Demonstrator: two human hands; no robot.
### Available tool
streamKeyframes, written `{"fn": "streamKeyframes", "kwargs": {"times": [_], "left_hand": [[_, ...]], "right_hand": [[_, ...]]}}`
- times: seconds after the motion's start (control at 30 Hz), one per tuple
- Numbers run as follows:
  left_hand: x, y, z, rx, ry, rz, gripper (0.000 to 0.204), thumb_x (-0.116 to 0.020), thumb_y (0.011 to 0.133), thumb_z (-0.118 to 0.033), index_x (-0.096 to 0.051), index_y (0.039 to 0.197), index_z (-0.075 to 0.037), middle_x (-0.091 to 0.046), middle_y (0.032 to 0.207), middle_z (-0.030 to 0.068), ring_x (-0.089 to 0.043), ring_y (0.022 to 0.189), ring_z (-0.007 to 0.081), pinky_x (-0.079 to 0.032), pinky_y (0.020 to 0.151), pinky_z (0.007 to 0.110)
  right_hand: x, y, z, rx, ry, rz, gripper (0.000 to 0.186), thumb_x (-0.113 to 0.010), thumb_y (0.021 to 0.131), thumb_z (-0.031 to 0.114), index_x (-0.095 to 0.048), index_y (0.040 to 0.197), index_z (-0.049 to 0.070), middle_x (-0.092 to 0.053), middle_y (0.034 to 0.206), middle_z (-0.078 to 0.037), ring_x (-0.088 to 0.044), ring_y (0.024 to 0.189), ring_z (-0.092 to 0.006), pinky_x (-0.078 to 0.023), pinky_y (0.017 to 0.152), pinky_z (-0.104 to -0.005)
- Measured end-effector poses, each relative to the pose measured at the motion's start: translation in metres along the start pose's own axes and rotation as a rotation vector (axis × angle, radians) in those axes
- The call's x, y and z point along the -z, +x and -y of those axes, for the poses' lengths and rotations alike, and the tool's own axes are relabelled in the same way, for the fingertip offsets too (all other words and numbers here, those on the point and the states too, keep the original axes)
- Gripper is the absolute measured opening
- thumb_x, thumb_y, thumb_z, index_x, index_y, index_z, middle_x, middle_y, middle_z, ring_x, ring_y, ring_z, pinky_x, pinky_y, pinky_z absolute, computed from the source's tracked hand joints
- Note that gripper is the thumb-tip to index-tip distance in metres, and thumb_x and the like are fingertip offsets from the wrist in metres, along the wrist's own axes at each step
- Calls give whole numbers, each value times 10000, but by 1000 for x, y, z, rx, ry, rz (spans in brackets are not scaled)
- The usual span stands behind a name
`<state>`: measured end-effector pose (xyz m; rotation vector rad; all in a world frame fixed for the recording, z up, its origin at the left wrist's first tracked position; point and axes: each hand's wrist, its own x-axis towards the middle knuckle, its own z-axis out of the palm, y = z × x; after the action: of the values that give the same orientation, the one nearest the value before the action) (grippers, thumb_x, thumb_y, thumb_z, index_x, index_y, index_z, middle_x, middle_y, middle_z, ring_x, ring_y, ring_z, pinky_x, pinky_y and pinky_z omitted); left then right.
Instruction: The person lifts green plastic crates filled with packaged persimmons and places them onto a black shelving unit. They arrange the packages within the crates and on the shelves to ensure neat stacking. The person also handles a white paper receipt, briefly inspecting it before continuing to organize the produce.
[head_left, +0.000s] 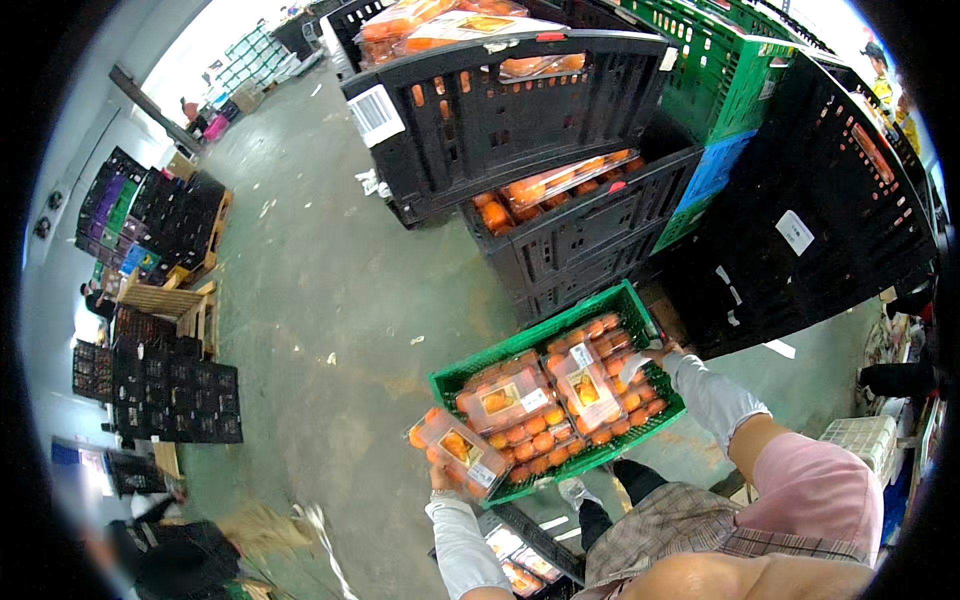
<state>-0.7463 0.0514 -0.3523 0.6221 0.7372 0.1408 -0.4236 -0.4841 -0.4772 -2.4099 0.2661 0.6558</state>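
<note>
One green crate [530, 342] between both hands [440, 478], right grip unclear

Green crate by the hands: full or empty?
Not empty: clear packs of orange fruit cover most of the crate's inside. Whether more would fit, cannot tell.

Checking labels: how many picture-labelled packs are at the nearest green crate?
3: held pack in the left hand; left pack and right pack inside the green crate. More may be hidden.

Green crate [535, 336] matt plastic; fruit pack [462, 452] glossy clear plastic.
</note>
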Motion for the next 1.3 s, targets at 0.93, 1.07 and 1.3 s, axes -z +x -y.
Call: {"fn": "streamKeyframes", "kwargs": {"times": [0.93,1.07,1.3], "left_hand": [[149,-222,246,-189,-424,-756,259,-648,790,-148,-651,1014,-19,-666,950,51,-645,797,200,-546,784,342],[116,-233,262,-265,-510,-854,130,-624,815,-124,-617,926,-56,-614,866,21,-636,819,189,-540,756,344],[155,-261,421,-507,-873,-866,282,-601,780,-115,-589,1052,-38,-633,909,76,-651,796,259,-559,722,398]], "right_hand": [[-44,60,30,89,-67,323,755,-712,797,605,-634,1293,41,-673,1197,-98,-626,998,-205,-475,885,-318],[-120,61,73,165,-339,438,784,-721,765,613,-638,1263,13,-693,1123,-129,-633,1004,-221,-472,916,-330],[-283,45,86,492,-370,701,694,-742,773,554,-667,1209,19,-704,1101,-172,-654,1020,-282,-491,906,-359]]}}
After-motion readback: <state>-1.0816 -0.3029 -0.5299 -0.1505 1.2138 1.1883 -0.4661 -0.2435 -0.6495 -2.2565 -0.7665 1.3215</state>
